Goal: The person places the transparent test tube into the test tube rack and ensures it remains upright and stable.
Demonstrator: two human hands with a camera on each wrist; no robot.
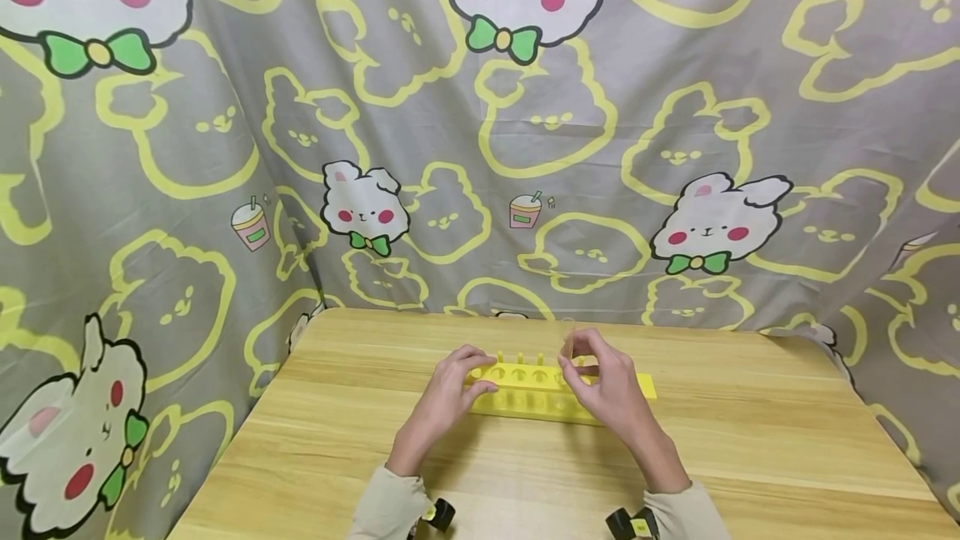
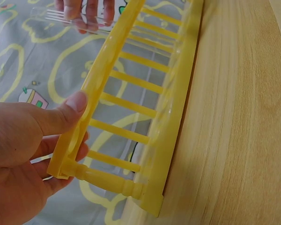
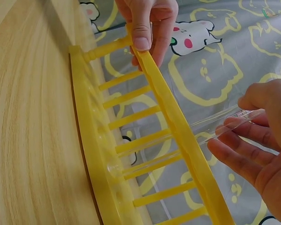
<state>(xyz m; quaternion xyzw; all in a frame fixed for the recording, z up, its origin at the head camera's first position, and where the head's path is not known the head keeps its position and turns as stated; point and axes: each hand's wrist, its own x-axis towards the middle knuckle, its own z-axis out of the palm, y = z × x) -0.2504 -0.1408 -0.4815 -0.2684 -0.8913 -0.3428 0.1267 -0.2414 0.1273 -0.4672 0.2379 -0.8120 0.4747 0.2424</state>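
A yellow test tube rack stands on the table, with a row of round holes along its top rail. My left hand grips the rack's left end, thumb on the near side of the top rail and fingers behind it. Toward the rack's right part, my right hand pinches the upper part of a clear test tube between thumb and fingers. The tube passes through a hole in the top rail, and its lower end is near the base rail. My right hand hides some of the holes in the head view.
Short yellow pegs rise along the rack's back edge. The wooden table extends around the rack. A grey curtain printed with rabbits hangs behind and at both sides. Black wrist cameras sit by the sleeves.
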